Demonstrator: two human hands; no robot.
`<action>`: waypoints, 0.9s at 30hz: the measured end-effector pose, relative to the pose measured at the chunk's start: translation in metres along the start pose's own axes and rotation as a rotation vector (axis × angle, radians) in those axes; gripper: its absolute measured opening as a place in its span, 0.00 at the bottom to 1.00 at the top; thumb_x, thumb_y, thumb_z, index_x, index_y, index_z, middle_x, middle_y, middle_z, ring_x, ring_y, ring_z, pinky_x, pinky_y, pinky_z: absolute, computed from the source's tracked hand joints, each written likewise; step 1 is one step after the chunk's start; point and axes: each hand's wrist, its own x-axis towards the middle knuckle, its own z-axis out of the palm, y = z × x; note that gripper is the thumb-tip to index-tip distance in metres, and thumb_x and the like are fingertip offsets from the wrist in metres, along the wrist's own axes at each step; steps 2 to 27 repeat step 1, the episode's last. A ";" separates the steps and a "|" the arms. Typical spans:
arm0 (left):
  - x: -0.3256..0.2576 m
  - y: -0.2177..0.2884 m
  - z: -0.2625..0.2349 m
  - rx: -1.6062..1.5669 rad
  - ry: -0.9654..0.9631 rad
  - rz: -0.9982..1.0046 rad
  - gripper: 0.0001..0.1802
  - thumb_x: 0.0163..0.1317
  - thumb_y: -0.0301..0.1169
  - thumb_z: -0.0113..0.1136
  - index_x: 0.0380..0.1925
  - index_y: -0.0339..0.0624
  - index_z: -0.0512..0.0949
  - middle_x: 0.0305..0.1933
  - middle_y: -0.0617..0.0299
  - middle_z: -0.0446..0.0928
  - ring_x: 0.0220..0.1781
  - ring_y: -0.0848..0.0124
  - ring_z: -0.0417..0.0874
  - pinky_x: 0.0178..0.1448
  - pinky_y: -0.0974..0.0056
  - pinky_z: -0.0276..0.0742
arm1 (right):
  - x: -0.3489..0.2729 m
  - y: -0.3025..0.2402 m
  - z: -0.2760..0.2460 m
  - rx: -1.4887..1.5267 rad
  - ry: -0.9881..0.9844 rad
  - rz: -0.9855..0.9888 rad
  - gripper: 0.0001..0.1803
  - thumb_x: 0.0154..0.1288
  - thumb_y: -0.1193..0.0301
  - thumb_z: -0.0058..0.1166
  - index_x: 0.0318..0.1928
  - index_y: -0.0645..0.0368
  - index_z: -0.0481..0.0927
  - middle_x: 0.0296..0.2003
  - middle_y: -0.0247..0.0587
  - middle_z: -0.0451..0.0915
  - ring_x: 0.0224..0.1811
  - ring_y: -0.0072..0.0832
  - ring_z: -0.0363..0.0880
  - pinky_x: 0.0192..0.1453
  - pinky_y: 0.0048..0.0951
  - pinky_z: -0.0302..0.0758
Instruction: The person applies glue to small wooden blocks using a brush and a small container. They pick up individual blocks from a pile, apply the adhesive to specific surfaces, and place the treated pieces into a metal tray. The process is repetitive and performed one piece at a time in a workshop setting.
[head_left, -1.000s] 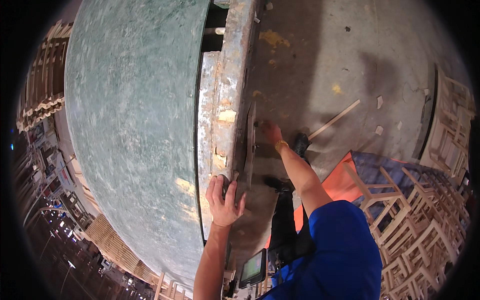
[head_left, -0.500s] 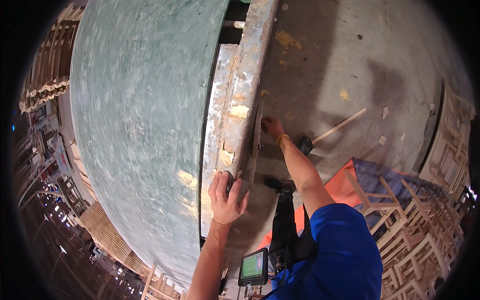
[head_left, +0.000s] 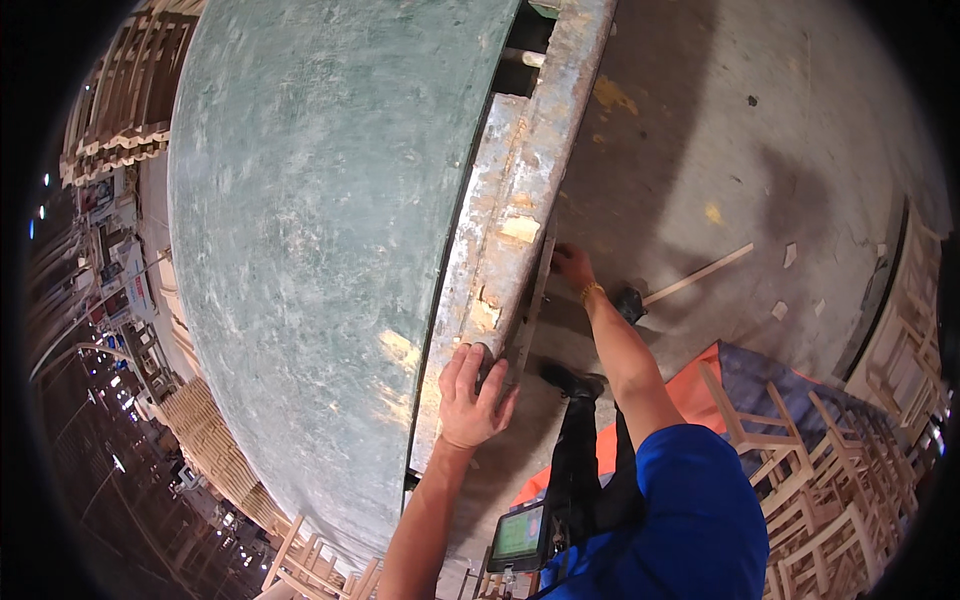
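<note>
My left hand [head_left: 474, 405] rests at the edge of a worn metal beam [head_left: 492, 215], its fingers bent around a dark rounded piece [head_left: 486, 362] with the thumb to the right. The beam is covered in scuffed paint with yellowish patches and runs along a large green tabletop [head_left: 330, 170]. Farther along, my right hand [head_left: 572, 266] reaches low beside a narrow strip [head_left: 533, 305] under the beam's outer side. Its fingers are curled in shadow; what they grip, if anything, cannot be made out. A yellow bracelet circles that wrist.
A thin wooden stick [head_left: 700, 273] and pale scraps lie on the concrete floor [head_left: 690, 170]. Wooden chair frames [head_left: 800, 470] crowd the lower right beside an orange and dark sheet [head_left: 700, 375]. Stacked wooden parts [head_left: 215, 440] stand at left. A small screen device [head_left: 518, 535] hangs at my waist.
The view has shifted, so the tabletop, beam and floor all sit farther right in the picture. Both hands keep about the same places along the beam.
</note>
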 end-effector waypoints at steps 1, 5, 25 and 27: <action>0.000 0.000 0.001 0.001 -0.007 0.004 0.28 0.45 0.34 0.66 0.50 0.46 0.72 0.60 0.47 0.60 0.60 0.46 0.62 0.61 0.49 0.62 | 0.001 0.000 0.002 0.004 -0.002 -0.001 0.16 0.58 0.73 0.52 0.46 0.67 0.77 0.36 0.43 0.81 0.33 0.27 0.82 0.38 0.26 0.79; 0.000 0.000 0.001 0.001 -0.007 0.004 0.28 0.45 0.34 0.66 0.50 0.46 0.72 0.60 0.47 0.60 0.60 0.46 0.62 0.61 0.49 0.62 | 0.001 0.000 0.002 0.004 -0.002 -0.001 0.16 0.58 0.73 0.52 0.46 0.67 0.77 0.36 0.43 0.81 0.33 0.27 0.82 0.38 0.26 0.79; 0.000 0.000 0.001 0.001 -0.007 0.004 0.28 0.45 0.34 0.66 0.50 0.46 0.72 0.60 0.47 0.60 0.60 0.46 0.62 0.61 0.49 0.62 | 0.001 0.000 0.002 0.004 -0.002 -0.001 0.16 0.58 0.73 0.52 0.46 0.67 0.77 0.36 0.43 0.81 0.33 0.27 0.82 0.38 0.26 0.79; 0.000 0.000 0.001 0.001 -0.007 0.004 0.28 0.45 0.34 0.66 0.50 0.46 0.72 0.60 0.47 0.60 0.60 0.46 0.62 0.61 0.49 0.62 | 0.001 0.000 0.002 0.004 -0.002 -0.001 0.16 0.58 0.73 0.52 0.46 0.67 0.77 0.36 0.43 0.81 0.33 0.27 0.82 0.38 0.26 0.79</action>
